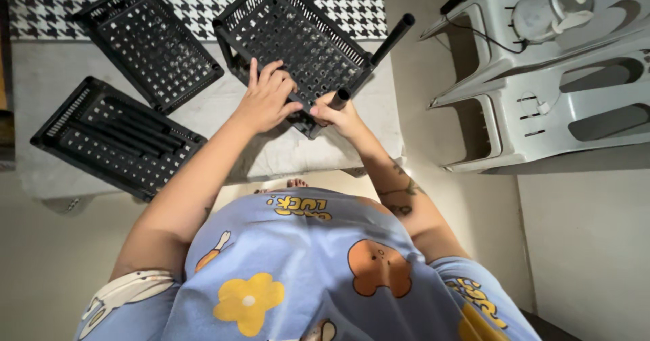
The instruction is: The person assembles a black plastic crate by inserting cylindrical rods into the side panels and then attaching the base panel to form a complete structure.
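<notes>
Grey tabletop (40, 83) carries everything, with a black-and-white houndstooth strip (203, 12) along its far edge. White plastic chairs (542, 90) lie stacked on their side on the floor off to the right, well apart from the work. Three black perforated plastic shelf trays on the table: far-left tray (152, 43), near-left tray (115, 138) with several loose black tubes (145, 131) lying inside it, and the centre tray (298, 50), which is the one being handled; it sits tilted, its near corner pointing at the person. One black tube leg (393, 37) is seated at the centre tray's right corner and sticks out up-right. Left hand (265, 100) lies palm down on the near part of the centre tray's grid, fingers spread and curled over the surface, pressing on it, not closed round anything. Right hand (338, 116) is just right of the left hand at the tray's near corner, fingers clenched round a short black tube (340, 98), its open end pointing up. Tube end touches the tray's edge there; can't tell if it's socketed.
</notes>
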